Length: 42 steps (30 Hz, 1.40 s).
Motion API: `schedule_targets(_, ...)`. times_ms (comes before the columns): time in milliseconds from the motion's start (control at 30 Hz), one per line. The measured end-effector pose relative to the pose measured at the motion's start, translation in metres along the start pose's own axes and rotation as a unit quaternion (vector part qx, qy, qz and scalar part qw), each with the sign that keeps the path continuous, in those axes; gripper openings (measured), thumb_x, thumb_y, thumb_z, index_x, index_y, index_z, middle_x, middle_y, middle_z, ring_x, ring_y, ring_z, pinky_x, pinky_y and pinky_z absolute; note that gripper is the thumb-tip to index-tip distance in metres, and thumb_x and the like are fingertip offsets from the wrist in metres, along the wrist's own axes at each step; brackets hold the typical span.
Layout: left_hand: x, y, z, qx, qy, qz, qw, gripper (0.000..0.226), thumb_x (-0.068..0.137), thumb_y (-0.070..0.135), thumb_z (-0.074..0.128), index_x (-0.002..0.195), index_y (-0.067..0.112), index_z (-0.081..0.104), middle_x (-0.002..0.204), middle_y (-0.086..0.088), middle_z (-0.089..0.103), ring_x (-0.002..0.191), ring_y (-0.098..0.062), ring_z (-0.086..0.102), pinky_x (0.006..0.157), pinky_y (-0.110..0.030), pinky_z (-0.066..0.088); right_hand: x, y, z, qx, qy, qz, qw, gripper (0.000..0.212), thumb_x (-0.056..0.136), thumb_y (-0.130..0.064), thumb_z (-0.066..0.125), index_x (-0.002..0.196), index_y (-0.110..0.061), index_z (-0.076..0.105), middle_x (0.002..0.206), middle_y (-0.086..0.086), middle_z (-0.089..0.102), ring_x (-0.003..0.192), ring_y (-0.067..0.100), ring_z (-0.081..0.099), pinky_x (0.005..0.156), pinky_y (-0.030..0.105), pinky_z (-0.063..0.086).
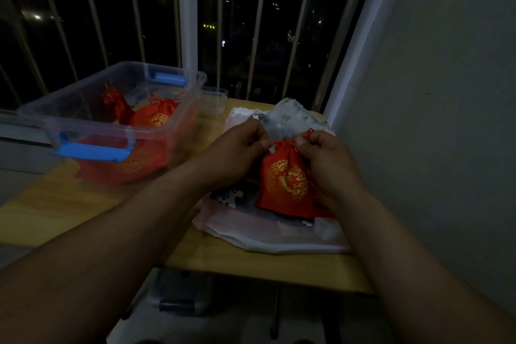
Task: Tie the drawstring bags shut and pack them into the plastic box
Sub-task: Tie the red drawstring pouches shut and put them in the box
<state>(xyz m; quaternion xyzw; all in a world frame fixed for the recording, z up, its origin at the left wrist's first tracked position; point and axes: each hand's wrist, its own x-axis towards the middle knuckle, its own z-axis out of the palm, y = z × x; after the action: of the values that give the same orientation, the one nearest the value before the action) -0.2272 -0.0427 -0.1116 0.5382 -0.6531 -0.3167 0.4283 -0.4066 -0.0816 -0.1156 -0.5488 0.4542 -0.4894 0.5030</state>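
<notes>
Left hand (240,145) and right hand (321,153) are pinching the red bag's (287,184) cords, pulling outward to cinch the neck between them.

Right hand (326,159) partly covers the red bag (287,184).

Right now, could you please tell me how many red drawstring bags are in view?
4. One bag held by the left hand and right hand; three bags in the plastic box. Others may be hidden.
</notes>
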Motion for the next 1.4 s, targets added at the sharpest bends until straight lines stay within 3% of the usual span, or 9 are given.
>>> schedule_targets(67, 0.001, -0.001, 0.003, -0.045, 0.002, -0.032, 0.998, 0.024, 0.104, 0.031, 0.058, 0.105, 0.007, 0.060, 0.088, -0.007, 0.070, 0.079, -0.021, 0.066, 0.076, -0.043, 0.056, 0.000, -0.001, 0.001, -0.054, 0.011, -0.030, 0.998, 0.018, 0.100, -0.013, 0.062, 0.084, -0.013, 0.070, 0.076, 0.002, 0.067, 0.074, 0.019, 0.061, 0.076, 0.039, 0.052)
schedule_targets(167, -0.002, 0.004, 0.007, -0.109, -0.028, -0.076, 0.991, 0.037, 0.102, 0.045, 0.057, 0.110, 0.012, 0.070, 0.105, -0.007, 0.076, 0.100, -0.026, 0.073, 0.099, -0.050, 0.055, -0.002, -0.006, 0.003, -0.088, 0.027, -0.060, 0.994, 0.016, 0.101, -0.015, 0.062, 0.088, -0.009, 0.071, 0.074, -0.002, 0.066, 0.071, 0.013, 0.059, 0.071, 0.033, 0.050)
schedule_targets(267, -0.007, 0.010, 0.010, -0.136, -0.065, -0.092, 0.984, 0.036, 0.103, 0.041, 0.058, 0.107, 0.009, 0.073, 0.103, -0.009, 0.078, 0.098, -0.021, 0.075, 0.095, -0.046, 0.059, -0.002, -0.007, 0.007, -0.099, 0.025, -0.075, 0.992, 0.018, 0.101, -0.016, 0.062, 0.086, -0.011, 0.071, 0.077, 0.000, 0.069, 0.075, 0.015, 0.062, 0.075, 0.037, 0.052)
schedule_targets(400, -0.008, 0.010, 0.013, -0.139, -0.024, -0.074, 0.987, 0.016, 0.103, 0.029, 0.061, 0.104, 0.017, 0.072, 0.102, -0.003, 0.079, 0.095, -0.016, 0.076, 0.090, -0.040, 0.061, -0.002, -0.007, 0.010, -0.093, 0.016, -0.071, 0.993, 0.018, 0.101, -0.025, 0.062, 0.091, -0.016, 0.074, 0.087, 0.002, 0.076, 0.088, 0.024, 0.072, 0.089, 0.049, 0.059)
schedule_targets(633, -0.006, 0.010, 0.008, -0.096, 0.106, -0.042, 0.989, 0.015, 0.104, 0.029, 0.058, 0.090, 0.028, 0.065, 0.091, 0.001, 0.074, 0.088, -0.018, 0.073, 0.085, -0.042, 0.060, -0.008, -0.004, 0.007, 0.000, -0.166, 0.082, 0.983, 0.030, 0.094, -0.041, 0.069, 0.108, -0.016, 0.079, 0.113, 0.013, 0.077, 0.111, 0.033, 0.072, 0.105, 0.055, 0.051)
schedule_targets(833, -0.011, 0.011, 0.006, -0.055, 0.155, -0.046, 0.985, 0.015, 0.106, 0.028, 0.054, 0.092, 0.028, 0.058, 0.095, 0.003, 0.071, 0.088, -0.012, 0.069, 0.075, -0.032, 0.056, -0.016, -0.013, 0.011, -0.150, -0.070, -0.026, 0.986, 0.018, 0.099, -0.033, 0.066, 0.095, -0.017, 0.070, 0.083, 0.001, 0.078, 0.076, 0.014, 0.073, 0.072, 0.033, 0.055)
schedule_targets(1000, -0.010, 0.007, 0.005, -0.094, 0.173, -0.111, 0.974, 0.021, 0.104, 0.037, 0.054, 0.106, 0.018, 0.063, 0.102, -0.003, 0.071, 0.095, -0.019, 0.069, 0.088, -0.045, 0.058, -0.021, -0.020, 0.017, -0.167, -0.110, -0.006, 0.980, 0.023, 0.102, -0.032, 0.062, 0.088, -0.014, 0.065, 0.060, -0.003, 0.066, 0.051, 0.014, 0.060, 0.048, 0.025, 0.044)
schedule_targets(1233, -0.015, -0.001, -0.003, -0.250, 0.199, -0.170, 0.932, 0.020, 0.109, 0.027, 0.043, 0.108, 0.011, 0.054, 0.084, -0.010, 0.066, 0.067, -0.025, 0.063, 0.069, -0.045, 0.059, 0.003, -0.054, 0.041, -0.067, 0.013, 0.024, 0.997, 0.016, 0.102, -0.024, 0.060, 0.088, -0.016, 0.065, 0.064, 0.008, 0.062, 0.042, 0.014, 0.055, 0.044, 0.023, 0.042)
schedule_targets(1400, -0.017, 0.000, -0.013, -0.234, 0.185, -0.177, 0.938, 0.019, 0.108, 0.022, 0.041, 0.113, 0.011, 0.054, 0.086, -0.011, 0.067, 0.057, -0.016, 0.059, 0.052, -0.028, 0.052, 0.017, -0.104, 0.106, -0.027, -0.043, -0.028, 0.998, 0.015, 0.104, -0.020, 0.057, 0.093, -0.011, 0.063, 0.066, 0.009, 0.061, 0.047, 0.014, 0.055, 0.045, 0.025, 0.040)
